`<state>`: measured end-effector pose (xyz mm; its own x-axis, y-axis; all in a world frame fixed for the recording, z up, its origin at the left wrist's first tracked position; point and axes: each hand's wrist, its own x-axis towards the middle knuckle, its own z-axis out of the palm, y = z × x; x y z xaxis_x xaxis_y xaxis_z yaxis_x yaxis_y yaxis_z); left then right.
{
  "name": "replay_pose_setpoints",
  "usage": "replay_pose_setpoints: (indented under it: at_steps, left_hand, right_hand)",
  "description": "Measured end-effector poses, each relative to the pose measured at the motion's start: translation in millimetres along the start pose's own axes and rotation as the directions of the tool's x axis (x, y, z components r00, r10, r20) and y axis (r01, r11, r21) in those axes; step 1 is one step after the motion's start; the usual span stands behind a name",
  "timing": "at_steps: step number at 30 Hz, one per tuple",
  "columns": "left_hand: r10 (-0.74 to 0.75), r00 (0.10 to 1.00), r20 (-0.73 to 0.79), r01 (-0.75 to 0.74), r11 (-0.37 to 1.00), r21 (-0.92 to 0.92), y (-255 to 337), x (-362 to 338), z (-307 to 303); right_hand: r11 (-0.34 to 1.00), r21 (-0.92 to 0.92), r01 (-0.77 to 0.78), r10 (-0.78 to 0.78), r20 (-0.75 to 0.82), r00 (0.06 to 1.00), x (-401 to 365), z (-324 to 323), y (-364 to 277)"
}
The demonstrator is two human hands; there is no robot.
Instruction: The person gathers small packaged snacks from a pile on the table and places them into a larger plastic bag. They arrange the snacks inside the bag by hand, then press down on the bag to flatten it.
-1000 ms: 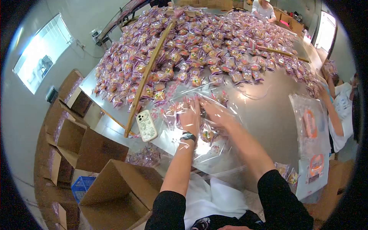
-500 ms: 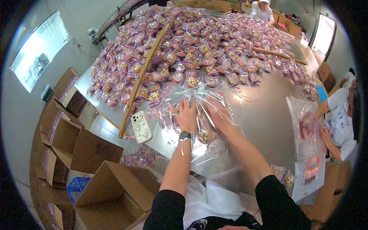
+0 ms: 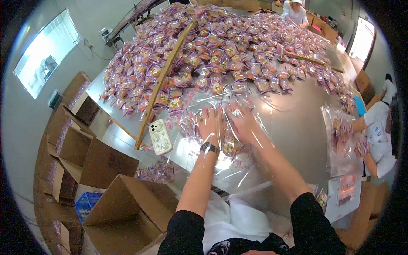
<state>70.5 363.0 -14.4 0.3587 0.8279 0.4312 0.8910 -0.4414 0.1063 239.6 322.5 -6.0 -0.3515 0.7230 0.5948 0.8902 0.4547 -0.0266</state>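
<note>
A large clear plastic bag (image 3: 238, 163) lies on the metal table in front of me, with several small wrapped snack packets (image 3: 231, 145) inside it. Both my hands reach into the bag. My left hand (image 3: 209, 126), with a dark watch (image 3: 208, 147) on the wrist, rests on the packets with its fingers stretched forward. Beside it, my right hand (image 3: 245, 125) lies with fingers extended over the packets on that side. The film's glare partly hides the fingertips. A phone in a patterned pale case (image 3: 160, 137) lies left of the bag.
A big heap of purple-edged packets (image 3: 229, 53) covers the far table, crossed by a wooden strip (image 3: 168, 70). Open cardboard boxes (image 3: 127, 212) and a blue crate (image 3: 87, 205) stand at left. At right, a co-worker (image 3: 376, 131) handles another clear bag (image 3: 338, 144); another person (image 3: 294, 15) stands behind.
My right hand has moved slightly left and forward within the bag, closer to my left hand. The camera view has shifted a little. The co-worker's hands at right have moved.
</note>
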Motion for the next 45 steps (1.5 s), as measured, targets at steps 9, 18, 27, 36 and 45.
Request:
replay_pose_setpoints:
  at_steps: [9, 18, 27, 36, 45]
  left_hand:
    - [0.018, 1.0, -0.02, -0.018, 1.0, 0.009, -11, 2, 4]
    - [-0.124, 0.99, -0.061, 0.117, 0.988, -0.103, -36, -7, 39]
    - [-0.129, 0.992, -0.016, 0.124, 0.975, -0.186, -34, -16, 4]
    - [-0.09, 0.996, 0.018, 0.091, 0.989, -0.116, -26, -20, -2]
    - [-0.28, 0.939, -0.201, 0.163, 0.874, -0.458, -25, -22, 25]
  right_hand:
    - [0.813, 0.488, -0.319, 0.225, 0.241, 0.944, -56, 17, -29]
    - [0.484, 0.578, -0.656, 0.743, 0.123, 0.657, -32, 33, -47]
    - [0.196, 0.932, -0.303, 0.728, 0.069, 0.682, -13, 83, -60]
    - [0.063, 0.927, -0.369, 0.761, 0.195, 0.619, -10, 53, -79]
    - [0.571, 0.795, -0.205, 0.549, -0.184, 0.815, 9, 21, -80]
